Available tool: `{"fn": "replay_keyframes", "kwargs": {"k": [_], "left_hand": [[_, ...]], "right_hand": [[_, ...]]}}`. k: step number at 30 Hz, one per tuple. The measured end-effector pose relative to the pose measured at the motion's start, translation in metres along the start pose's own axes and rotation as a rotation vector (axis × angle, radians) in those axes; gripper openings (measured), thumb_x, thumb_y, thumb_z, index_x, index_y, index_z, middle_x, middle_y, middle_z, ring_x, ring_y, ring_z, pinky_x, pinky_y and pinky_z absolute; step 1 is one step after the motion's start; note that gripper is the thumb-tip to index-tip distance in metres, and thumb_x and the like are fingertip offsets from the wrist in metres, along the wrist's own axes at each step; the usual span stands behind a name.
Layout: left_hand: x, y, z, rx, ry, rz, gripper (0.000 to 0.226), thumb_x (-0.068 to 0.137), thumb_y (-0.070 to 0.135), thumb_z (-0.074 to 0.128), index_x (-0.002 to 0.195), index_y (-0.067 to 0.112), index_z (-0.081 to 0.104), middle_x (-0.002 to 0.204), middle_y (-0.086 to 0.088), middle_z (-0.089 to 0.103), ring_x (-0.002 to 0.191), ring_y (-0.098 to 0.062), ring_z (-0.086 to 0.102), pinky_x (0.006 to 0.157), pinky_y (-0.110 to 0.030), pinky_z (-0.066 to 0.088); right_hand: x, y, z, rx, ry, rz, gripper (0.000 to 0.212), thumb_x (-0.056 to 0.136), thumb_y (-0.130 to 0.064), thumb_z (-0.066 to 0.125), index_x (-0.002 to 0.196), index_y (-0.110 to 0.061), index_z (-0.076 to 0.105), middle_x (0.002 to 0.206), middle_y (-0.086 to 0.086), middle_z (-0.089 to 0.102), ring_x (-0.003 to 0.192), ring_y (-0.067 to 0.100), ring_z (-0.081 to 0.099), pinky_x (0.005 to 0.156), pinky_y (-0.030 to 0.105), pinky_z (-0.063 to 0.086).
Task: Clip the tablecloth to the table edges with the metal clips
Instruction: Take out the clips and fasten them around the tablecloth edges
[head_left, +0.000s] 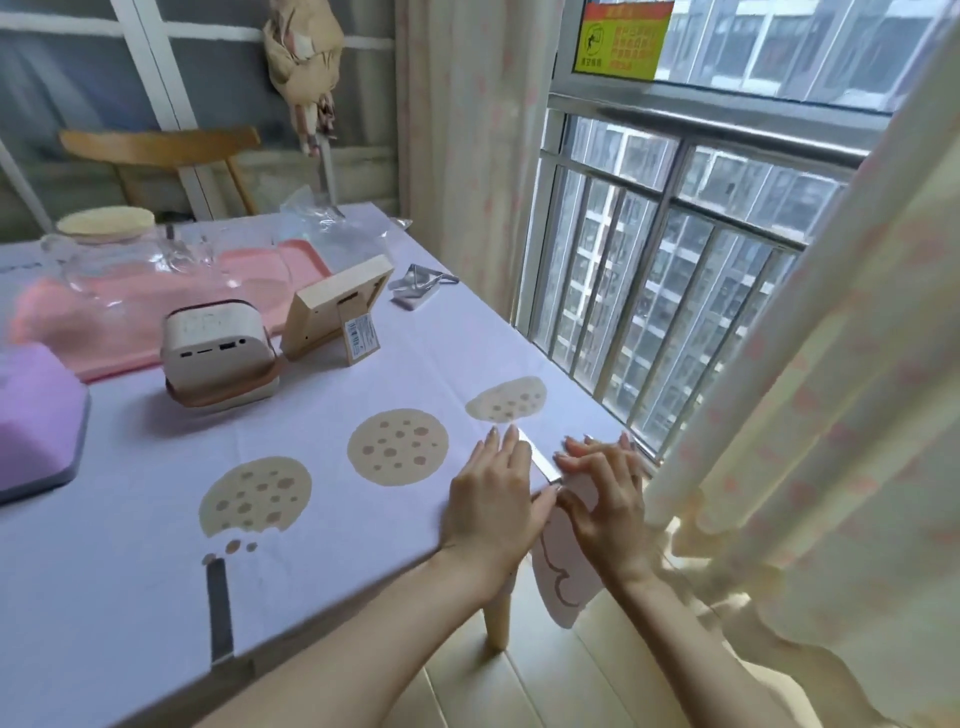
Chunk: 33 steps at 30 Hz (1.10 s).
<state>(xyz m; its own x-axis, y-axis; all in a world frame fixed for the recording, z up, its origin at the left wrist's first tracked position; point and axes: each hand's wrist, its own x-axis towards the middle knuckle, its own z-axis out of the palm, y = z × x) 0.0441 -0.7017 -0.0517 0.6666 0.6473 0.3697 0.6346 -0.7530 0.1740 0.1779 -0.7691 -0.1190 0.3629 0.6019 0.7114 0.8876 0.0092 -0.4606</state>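
left hand (493, 499), fingers straight, pins the cloth (311, 415) taut — right hand (608, 499) curls its fingers round the clip (543, 465), seemingly to seat it.

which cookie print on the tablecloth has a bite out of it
The leftmost cookie print: only it has a jagged lower edge, with crumbs printed below.

Daylight came through a large barred window (649, 291) on the right, with apartment blocks beyond and a yellow sticker (621, 39) on its upper pane. Cream curtains with faint pink marks hung at near right (831, 415) and in the far corner (467, 130). A wooden chair (156, 150) stood by the grey far wall (62, 93). The floor (571, 675) was pale wood.
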Motion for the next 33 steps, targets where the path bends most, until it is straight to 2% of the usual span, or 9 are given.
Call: {"fn": "replay_keyframes", "kwargs": {"k": [10, 13, 15, 18, 24, 28, 30, 32, 33], "left_hand": [[0.006, -0.007, -0.017, 0.017, -0.303, 0.113, 0.066, 0.052, 0.06, 0.08, 0.097, 0.013, 0.072, 0.107, 0.002, 0.071, 0.097, -0.012, 0.068, 0.063, -0.016, 0.053], [0.007, -0.006, -0.024, 0.069, -0.35, 0.136, 0.066, 0.057, 0.066, 0.073, 0.101, 0.017, 0.073, 0.114, 0.006, 0.068, 0.103, -0.007, 0.065, 0.072, -0.013, 0.05], [0.01, -0.007, -0.035, 0.104, -0.391, 0.12, 0.068, 0.076, 0.063, 0.058, 0.126, 0.016, 0.058, 0.137, 0.003, 0.052, 0.124, -0.008, 0.05, 0.084, -0.014, 0.046], [0.019, -0.008, -0.04, 0.08, -0.543, 0.146, 0.064, 0.098, 0.044, 0.033, 0.148, 0.009, 0.01, 0.158, -0.003, 0.005, 0.145, -0.018, 0.01, 0.1, -0.028, 0.04], [0.023, -0.001, -0.047, 0.132, -0.633, 0.134, 0.065, 0.101, 0.037, 0.03, 0.148, 0.009, -0.004, 0.158, -0.002, -0.007, 0.146, -0.018, 0.0, 0.096, -0.028, 0.043], [0.025, 0.001, -0.047, 0.157, -0.688, 0.111, 0.063, 0.102, 0.032, 0.029, 0.148, 0.01, -0.01, 0.157, 0.0, -0.012, 0.145, -0.018, -0.003, 0.093, -0.028, 0.045], [0.027, 0.007, -0.05, 0.156, -0.709, 0.07, 0.062, 0.102, 0.03, 0.029, 0.148, 0.011, -0.009, 0.157, 0.002, -0.013, 0.145, -0.017, -0.003, 0.09, -0.028, 0.046], [0.025, 0.009, -0.046, 0.18, -0.662, 0.073, 0.067, 0.098, 0.036, 0.041, 0.15, 0.013, 0.006, 0.158, 0.004, 0.0, 0.145, -0.014, 0.01, 0.08, -0.025, 0.05], [0.027, 0.008, -0.045, 0.17, -0.66, 0.056, 0.073, 0.087, 0.043, 0.059, 0.147, 0.015, 0.027, 0.155, 0.006, 0.019, 0.139, -0.011, 0.029, 0.067, -0.021, 0.052]], "right_hand": [[0.01, -0.023, -0.022, -0.109, -0.273, 0.182, 0.033, 0.076, -0.04, 0.058, 0.104, -0.024, 0.056, 0.11, 0.001, 0.063, 0.106, 0.024, 0.058, 0.105, 0.05, 0.033], [0.013, -0.024, -0.029, -0.162, -0.42, 0.226, 0.045, 0.077, -0.054, 0.057, 0.106, -0.019, 0.061, 0.111, 0.001, 0.059, 0.106, 0.03, 0.058, 0.111, 0.04, 0.024], [0.018, -0.027, -0.033, -0.201, -0.465, 0.222, 0.042, 0.074, -0.049, 0.065, 0.105, -0.021, 0.059, 0.108, 0.001, 0.059, 0.101, 0.032, 0.06, 0.109, 0.038, 0.024], [0.024, -0.035, -0.036, -0.243, -0.459, 0.196, 0.045, 0.067, -0.034, 0.08, 0.1, -0.025, 0.052, 0.101, 0.0, 0.058, 0.089, 0.032, 0.061, 0.102, 0.046, 0.031], [0.03, -0.037, -0.039, -0.295, -0.432, 0.133, 0.048, 0.058, -0.026, 0.087, 0.094, -0.025, 0.055, 0.1, -0.007, 0.051, 0.089, 0.024, 0.055, 0.096, 0.047, 0.037], [0.034, -0.042, -0.041, -0.386, -0.378, 0.024, 0.018, 0.072, -0.025, 0.071, 0.088, -0.02, 0.064, 0.092, -0.001, 0.062, 0.089, 0.022, 0.048, 0.098, 0.047, 0.037], [0.034, -0.037, -0.043, -0.399, -0.397, -0.021, 0.016, 0.076, -0.023, 0.063, 0.091, -0.019, 0.066, 0.096, 0.0, 0.059, 0.089, 0.022, 0.05, 0.1, 0.049, 0.038], [0.033, -0.029, -0.044, -0.381, -0.468, -0.071, 0.023, 0.075, -0.019, 0.066, 0.098, -0.018, 0.067, 0.105, 0.002, 0.059, 0.095, 0.021, 0.051, 0.101, 0.05, 0.038], [0.033, -0.026, -0.045, -0.368, -0.505, -0.091, 0.028, 0.072, -0.018, 0.072, 0.1, -0.018, 0.067, 0.106, 0.002, 0.061, 0.098, 0.02, 0.05, 0.099, 0.05, 0.038]]}}
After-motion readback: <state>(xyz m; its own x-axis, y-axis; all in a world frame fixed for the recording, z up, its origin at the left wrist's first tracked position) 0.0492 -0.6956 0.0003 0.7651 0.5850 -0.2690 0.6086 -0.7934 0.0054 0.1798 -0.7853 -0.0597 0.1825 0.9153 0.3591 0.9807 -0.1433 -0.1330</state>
